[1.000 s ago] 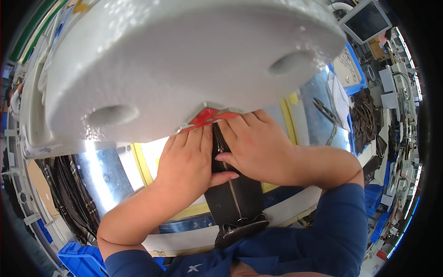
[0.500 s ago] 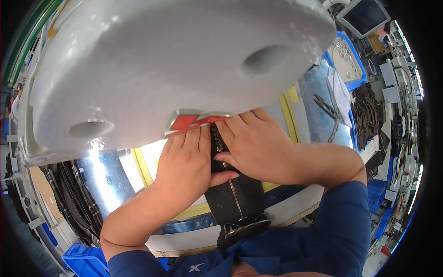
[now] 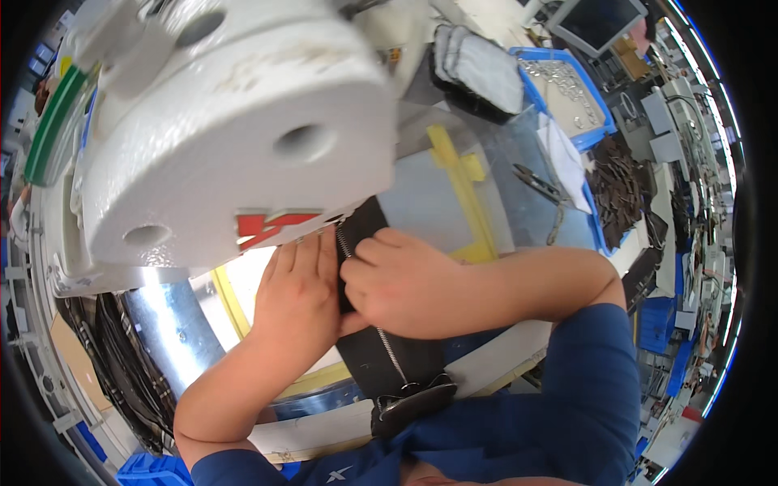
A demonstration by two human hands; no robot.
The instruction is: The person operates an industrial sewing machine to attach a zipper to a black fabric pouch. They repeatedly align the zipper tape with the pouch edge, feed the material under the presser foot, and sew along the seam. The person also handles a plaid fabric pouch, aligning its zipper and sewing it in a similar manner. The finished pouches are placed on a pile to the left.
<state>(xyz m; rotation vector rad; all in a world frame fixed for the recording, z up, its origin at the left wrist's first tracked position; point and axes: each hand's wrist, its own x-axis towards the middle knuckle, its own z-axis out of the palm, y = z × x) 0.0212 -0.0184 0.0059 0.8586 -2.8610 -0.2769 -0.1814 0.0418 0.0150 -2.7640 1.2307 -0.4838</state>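
A black fabric piece with a metal zipper point(image 3: 389, 355) runs from under the white sewing machine head point(image 3: 243, 154) toward my body. Its near end is a small black zipped pouch-like part point(image 3: 413, 405) against my shirt. My left hand point(image 3: 298, 296) lies flat along the fabric's left edge, fingers stretched together and pointing under the machine head; its thumb reaches toward the zipper. My right hand point(image 3: 397, 283) is closed on the other side, its curled fingers against the fabric beside the zipper teeth. What its fingertips pinch is hidden. The needle area cannot be seen behind the machine head.
Yellow tape strips point(image 3: 462, 190) mark the table. To the right lie pliers-like snips point(image 3: 535, 182), a white sheet point(image 3: 563, 162), a blue tray of metal parts point(image 3: 567, 89) and dark strips point(image 3: 620, 190). Padded pieces point(image 3: 482, 69) are stacked behind; dark fabric point(image 3: 121, 364) hangs left.
My right hand has gone from lying flat with fingers stretched to curled beside the zipper. The left hand stays flat. My view has shifted, putting the machine head farther left and revealing the padded stack.
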